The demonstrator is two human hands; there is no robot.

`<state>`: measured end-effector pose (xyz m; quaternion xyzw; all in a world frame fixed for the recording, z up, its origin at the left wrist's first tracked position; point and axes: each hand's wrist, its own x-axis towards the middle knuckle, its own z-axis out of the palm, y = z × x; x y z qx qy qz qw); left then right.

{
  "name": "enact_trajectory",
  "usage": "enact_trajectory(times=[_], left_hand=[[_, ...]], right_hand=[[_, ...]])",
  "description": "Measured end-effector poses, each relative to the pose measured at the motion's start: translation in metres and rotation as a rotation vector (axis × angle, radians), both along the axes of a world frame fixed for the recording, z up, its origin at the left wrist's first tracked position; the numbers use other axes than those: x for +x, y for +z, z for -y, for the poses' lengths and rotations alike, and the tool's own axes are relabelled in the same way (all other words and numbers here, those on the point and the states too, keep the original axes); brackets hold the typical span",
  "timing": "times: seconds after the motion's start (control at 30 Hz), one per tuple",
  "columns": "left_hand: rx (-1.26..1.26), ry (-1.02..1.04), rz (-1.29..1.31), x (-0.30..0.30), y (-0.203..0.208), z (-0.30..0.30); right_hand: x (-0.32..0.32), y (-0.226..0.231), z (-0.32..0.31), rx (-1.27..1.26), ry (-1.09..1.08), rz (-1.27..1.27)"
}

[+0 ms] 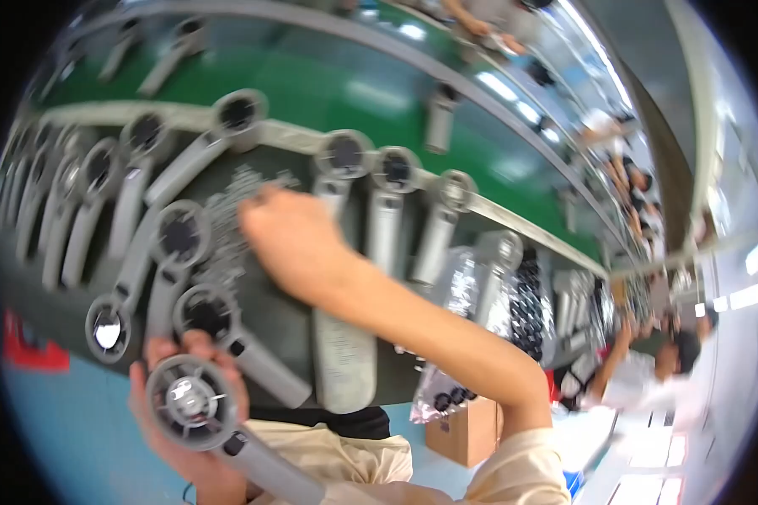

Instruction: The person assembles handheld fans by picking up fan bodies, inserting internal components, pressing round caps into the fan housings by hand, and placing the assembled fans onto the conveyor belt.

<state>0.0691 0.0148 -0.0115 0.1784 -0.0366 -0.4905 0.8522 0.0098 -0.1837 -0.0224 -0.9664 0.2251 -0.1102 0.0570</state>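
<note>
My left hand (156,421) is wrapped round the head of a grey hair dryer housing (192,402). Its round opening faces up, showing a spoked ring and a shiny hub, and its handle slants down to the right. Across the bench, my right hand (295,240) is bent with its fingers closed at a loose pile of small grey parts (223,223). Whatever those fingertips hold is hidden and blurred. Between the hands lie more housings, one with a dark round opening (206,316) and another just behind it (179,236).
Several similar housings stand in a row along the dark bench (269,328) and its pale rail. Behind runs a green conveyor belt (312,93) carrying a few more. Plastic bags of parts (455,295) lie to the right, above a cardboard box (463,431). Other people work farther off.
</note>
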Motion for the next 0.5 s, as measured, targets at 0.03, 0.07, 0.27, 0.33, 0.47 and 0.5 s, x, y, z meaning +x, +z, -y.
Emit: enact_trajectory(times=[0.03,0.07,0.27,0.33,0.47,0.5], left_hand=[[-0.004,0.0,0.04,0.008,-0.001,-0.001],[-0.005,0.009,0.082,0.009,0.0,0.001],[-0.038,-0.035,0.183,0.002,-0.002,0.013],[-0.022,-0.035,0.192,0.0,0.001,0.013],[0.03,0.012,0.244,-0.001,0.005,0.013],[0.089,0.048,0.261,-0.003,0.009,0.015]], right_hand=[[0.009,0.0,-0.003,0.0,-0.015,0.019],[0.01,0.002,-0.005,0.004,-0.021,0.04],[-0.009,0.003,-0.003,0.004,-0.003,0.099],[-0.006,0.001,-0.004,0.029,-0.027,0.105],[-0.006,0.003,-0.004,0.08,0.016,0.161],[-0.006,0.004,-0.004,0.132,0.044,0.248]])
